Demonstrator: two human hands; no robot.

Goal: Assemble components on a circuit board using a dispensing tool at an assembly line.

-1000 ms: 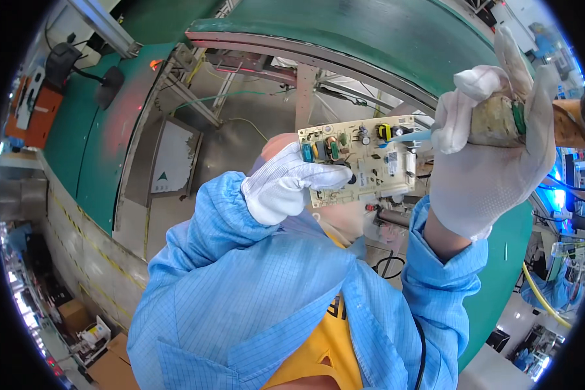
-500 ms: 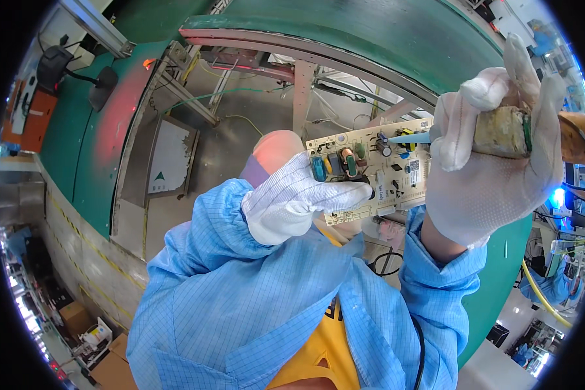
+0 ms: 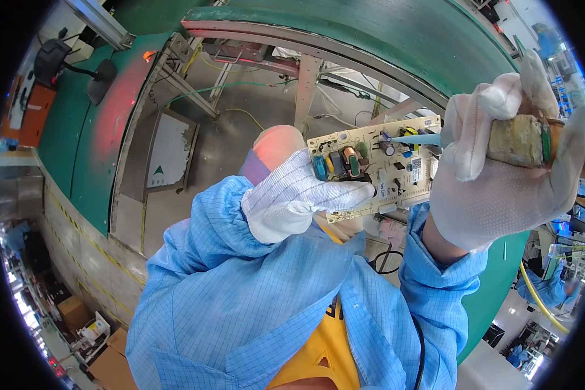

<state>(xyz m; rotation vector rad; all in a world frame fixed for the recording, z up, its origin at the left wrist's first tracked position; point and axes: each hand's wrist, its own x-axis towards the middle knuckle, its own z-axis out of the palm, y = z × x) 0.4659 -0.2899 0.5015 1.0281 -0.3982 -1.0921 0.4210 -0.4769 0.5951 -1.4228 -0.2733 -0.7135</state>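
My left hand (image 3: 299, 195), in a white striped glove, is closed on the near left edge of a cream circuit board (image 3: 364, 207), its thumb lying over the top face. Coils, capacitors and small black parts stand on the board. At the right, my gloved right hand (image 3: 487, 188) is closed on a tool with a light blue tapered tip (image 3: 419, 139). That tip points left and reaches a small cylindrical capacitor (image 3: 386, 147); whether they touch I cannot tell. A worn brownish block (image 3: 517, 141) also lies within the right hand's fingers; its link to the tip is hidden.
A green-topped bench (image 3: 344, 19) with a metal edge runs across the far side. Another green work surface (image 3: 78, 156) stands at the left, with a black stand (image 3: 101, 81) on it. A yellow hose (image 3: 533, 296) hangs at the right, near another person's blue sleeve (image 3: 549, 289).
My right hand has shifted a little to the right, and more of the light blue tip shows. The board and my left hand have hardly moved.
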